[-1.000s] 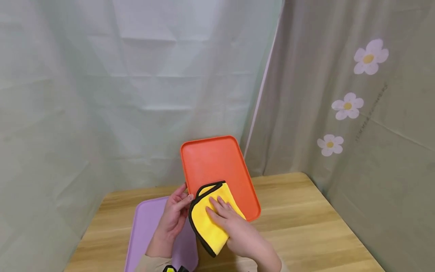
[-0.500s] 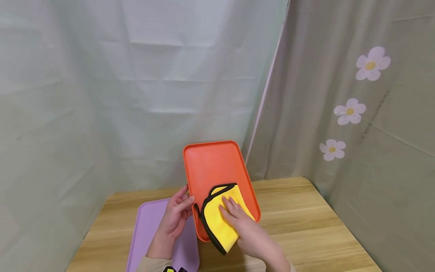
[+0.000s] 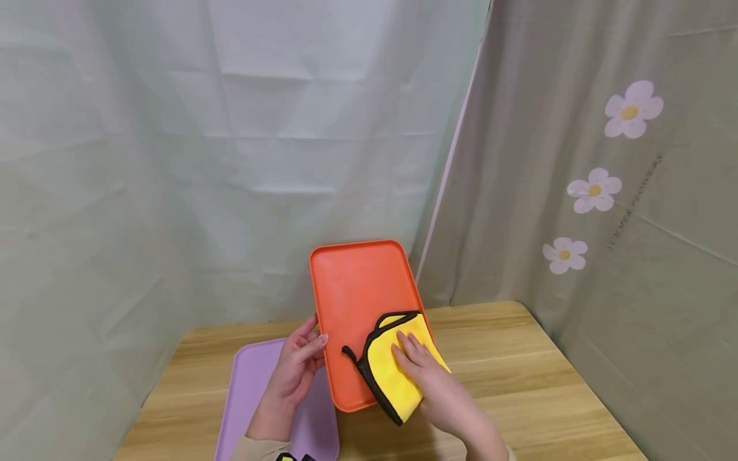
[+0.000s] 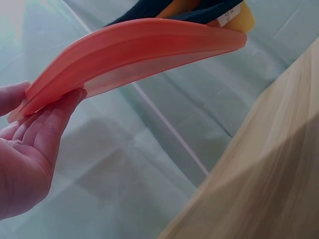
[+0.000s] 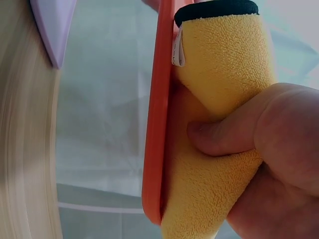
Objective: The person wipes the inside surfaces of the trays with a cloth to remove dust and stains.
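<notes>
My left hand point(image 3: 295, 368) grips an orange rectangular tray point(image 3: 360, 285) by its left edge, thumb on the rim and fingers behind. In the left wrist view the tray point(image 4: 134, 55) is raised off the table and seen edge-on. My right hand point(image 3: 444, 390) holds a folded yellow cloth point(image 3: 386, 365) with black edging against the tray's lower right face. From the head, its fingers lie spread over the cloth. The right wrist view shows the thumb point(image 5: 214, 138) pushed into the fluffy fold, and a white label point(image 5: 178, 50) sticking out beside the tray.
A purple tray point(image 3: 248, 390) lies on the wooden table point(image 3: 519, 378) at the left, partly behind my left hand and forearm. Pale curtains point(image 3: 277, 160) stand behind the table, with white flowers point(image 3: 565, 255) printed on the right one.
My right hand has slid the cloth rightward across the tray to its right edge, baring the lower left of the tray. My left hand keeps its grip on the left edge.
</notes>
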`<state>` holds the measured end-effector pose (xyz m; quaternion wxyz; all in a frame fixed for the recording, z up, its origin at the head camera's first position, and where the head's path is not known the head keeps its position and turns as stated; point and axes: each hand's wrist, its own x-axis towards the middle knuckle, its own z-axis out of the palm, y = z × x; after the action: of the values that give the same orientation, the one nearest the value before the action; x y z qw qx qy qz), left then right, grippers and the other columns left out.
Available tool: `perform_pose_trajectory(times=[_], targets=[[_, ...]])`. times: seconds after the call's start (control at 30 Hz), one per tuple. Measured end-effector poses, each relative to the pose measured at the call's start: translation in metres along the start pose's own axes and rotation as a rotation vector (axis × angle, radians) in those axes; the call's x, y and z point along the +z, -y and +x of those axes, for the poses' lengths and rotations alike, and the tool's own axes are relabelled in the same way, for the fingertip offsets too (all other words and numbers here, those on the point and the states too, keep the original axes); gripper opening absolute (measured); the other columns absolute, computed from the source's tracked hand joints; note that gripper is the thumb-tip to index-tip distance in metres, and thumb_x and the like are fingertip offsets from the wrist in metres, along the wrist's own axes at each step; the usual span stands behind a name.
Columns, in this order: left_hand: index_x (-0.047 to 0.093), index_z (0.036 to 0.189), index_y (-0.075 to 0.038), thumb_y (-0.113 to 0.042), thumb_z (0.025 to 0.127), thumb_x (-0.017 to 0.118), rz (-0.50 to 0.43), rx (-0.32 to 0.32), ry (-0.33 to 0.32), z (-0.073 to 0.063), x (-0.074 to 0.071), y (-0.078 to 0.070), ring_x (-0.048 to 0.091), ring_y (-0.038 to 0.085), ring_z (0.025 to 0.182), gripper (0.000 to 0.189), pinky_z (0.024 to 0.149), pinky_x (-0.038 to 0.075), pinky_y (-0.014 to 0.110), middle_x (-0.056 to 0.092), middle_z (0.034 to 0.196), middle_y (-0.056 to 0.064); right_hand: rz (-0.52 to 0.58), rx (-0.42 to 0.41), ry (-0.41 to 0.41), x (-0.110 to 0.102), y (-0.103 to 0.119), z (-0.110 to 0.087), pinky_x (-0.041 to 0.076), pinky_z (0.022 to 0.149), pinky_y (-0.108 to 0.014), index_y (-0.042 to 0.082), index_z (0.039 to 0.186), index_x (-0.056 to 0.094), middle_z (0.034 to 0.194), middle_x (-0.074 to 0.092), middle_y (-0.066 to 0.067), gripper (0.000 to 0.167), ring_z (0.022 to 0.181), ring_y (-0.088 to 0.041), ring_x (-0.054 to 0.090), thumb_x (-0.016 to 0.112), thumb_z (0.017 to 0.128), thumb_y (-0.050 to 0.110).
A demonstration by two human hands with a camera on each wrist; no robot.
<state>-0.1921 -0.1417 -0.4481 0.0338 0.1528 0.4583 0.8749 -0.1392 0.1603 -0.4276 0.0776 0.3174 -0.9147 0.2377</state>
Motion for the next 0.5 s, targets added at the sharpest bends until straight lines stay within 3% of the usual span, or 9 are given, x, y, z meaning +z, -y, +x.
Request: perform_pose_trajectory(times=[0.33,0.5], targets=[[0.049,0.152,-0.001,0.007,0.106,0.052,-0.001,-0.023,-0.026,0.0019,0.0028,0.0001,0.078,0.014,0.082,0.046,0.075,0.064,0.031,0.076,0.095,0.003,0.061,0.053,0.000,-0.0037,-0.0083,-0.0024,0.033,0.122,-0.058,0.006,0.159,0.050,0.171,0.033,-0.015,0.068,0.158,-0.038,0.028,0.059,0.096,-0.017],[0.052,0.150,-0.001,0.008,0.107,0.051,-0.003,-0.009,-0.024,0.0036,0.0045,0.0001,0.078,0.015,0.083,0.045,0.075,0.064,0.031,0.076,0.096,0.004,0.056,0.060,0.011,-0.0067,-0.0071,-0.0014,0.032,0.123,-0.056,0.008,0.161,0.048,0.173,0.031,-0.011,0.071,0.159,-0.033,0.026,0.050,0.095,-0.019]])
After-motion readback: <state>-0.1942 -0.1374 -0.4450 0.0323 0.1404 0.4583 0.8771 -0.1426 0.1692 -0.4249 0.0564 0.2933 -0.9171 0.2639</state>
